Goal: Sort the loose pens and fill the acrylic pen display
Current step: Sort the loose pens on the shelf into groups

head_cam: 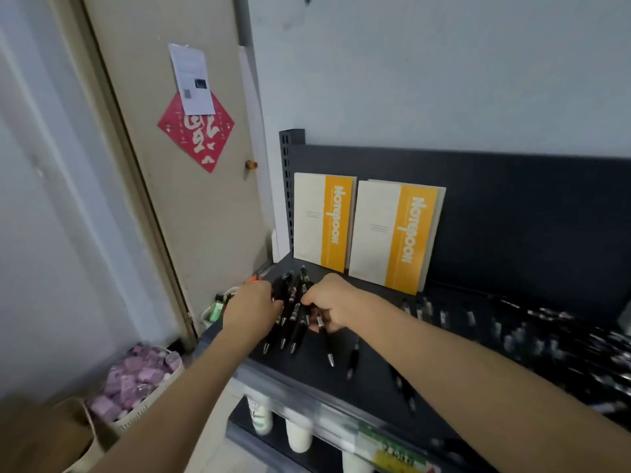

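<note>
On the shelf (309, 373), left grip (252, 306) and right grip (328, 306) clasp pens (294, 310) — basket (145, 415) holds pink packets (136, 377).

The dark shelf (307, 367) carried loose black pens (295, 322) at its left end, two yellow-banded notebooks (321, 220) stood at its back, and blurred items (532, 336) lay rightward, possibly more pens.

Glossy black plastic pens (296, 314), matt dark metal shelf (512, 206), matt paper-covered notebooks (392, 233), woven basket (150, 401)

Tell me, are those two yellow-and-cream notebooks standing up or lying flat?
Standing up. The left notebook and right notebook rest on their bottom edges on the dark shelf, leaning against its back panel.
</note>
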`<state>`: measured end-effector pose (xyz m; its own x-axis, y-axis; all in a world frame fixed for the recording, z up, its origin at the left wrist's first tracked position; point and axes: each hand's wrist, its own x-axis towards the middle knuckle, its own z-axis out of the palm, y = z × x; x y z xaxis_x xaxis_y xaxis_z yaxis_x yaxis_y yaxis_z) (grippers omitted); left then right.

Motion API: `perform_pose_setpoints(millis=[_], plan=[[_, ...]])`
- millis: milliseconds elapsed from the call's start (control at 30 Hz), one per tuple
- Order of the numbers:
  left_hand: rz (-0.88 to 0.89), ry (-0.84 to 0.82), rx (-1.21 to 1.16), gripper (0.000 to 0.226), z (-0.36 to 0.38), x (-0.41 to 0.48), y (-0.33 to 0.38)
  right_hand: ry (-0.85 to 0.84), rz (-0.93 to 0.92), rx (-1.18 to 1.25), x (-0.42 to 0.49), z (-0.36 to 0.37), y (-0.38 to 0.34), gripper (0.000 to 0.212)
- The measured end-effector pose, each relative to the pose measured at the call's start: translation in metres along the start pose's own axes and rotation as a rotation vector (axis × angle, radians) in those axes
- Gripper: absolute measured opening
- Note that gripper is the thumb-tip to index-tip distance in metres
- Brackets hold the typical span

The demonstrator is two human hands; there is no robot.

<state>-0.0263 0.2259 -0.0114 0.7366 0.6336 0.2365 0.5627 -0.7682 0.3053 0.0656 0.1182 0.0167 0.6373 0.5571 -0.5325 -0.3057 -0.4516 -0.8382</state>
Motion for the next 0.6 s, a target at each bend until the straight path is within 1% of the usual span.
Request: perform_pose_setpoints(millis=[133, 200, 267, 333, 400, 433, 467, 533, 600], plan=[[0.029, 0.009, 0.015, 0.02, 0.013, 0.002, -0.01, 0.147, -0.102, -0.144, 0.016, 0.011, 0.007, 0.004], [0.04, 0.023, 0.047, 0.022, 0.018, -0.001, -0.011, 0.183, -0.127, -0.178, 0.016, 0.009, 0.008, 0.004], [0.022, 0.037, 0.043, 0.026, 0.021, -0.002, -0.012, 0.163, -0.146, -0.189, 0.01, 0.007, 0.006, 0.013], [-0.011, -0.007, -0.007, 0.041, 0.022, -0.001, -0.014, 0.131, -0.15, -0.23, 0.002, 0.002, 0.003, 0.019], [-0.016, -0.079, -0.083, 0.053, 0.026, 0.002, -0.017, 0.08, -0.149, -0.305, 0.0, -0.003, 0.003, 0.014], [-0.007, -0.107, -0.101, 0.057, 0.027, 0.002, -0.017, 0.045, -0.128, -0.331, -0.002, -0.005, 0.005, 0.006], [0.008, -0.122, -0.099, 0.061, 0.03, 0.002, -0.017, 0.02, -0.113, -0.34, -0.002, -0.005, 0.008, 0.007], [0.036, -0.131, -0.068, 0.064, 0.034, 0.002, -0.015, -0.011, -0.124, -0.347, 0.002, -0.004, 0.014, 0.021], [0.033, -0.13, -0.071, 0.063, 0.034, 0.002, -0.012, -0.01, -0.162, -0.324, 0.003, -0.002, 0.018, 0.025]])
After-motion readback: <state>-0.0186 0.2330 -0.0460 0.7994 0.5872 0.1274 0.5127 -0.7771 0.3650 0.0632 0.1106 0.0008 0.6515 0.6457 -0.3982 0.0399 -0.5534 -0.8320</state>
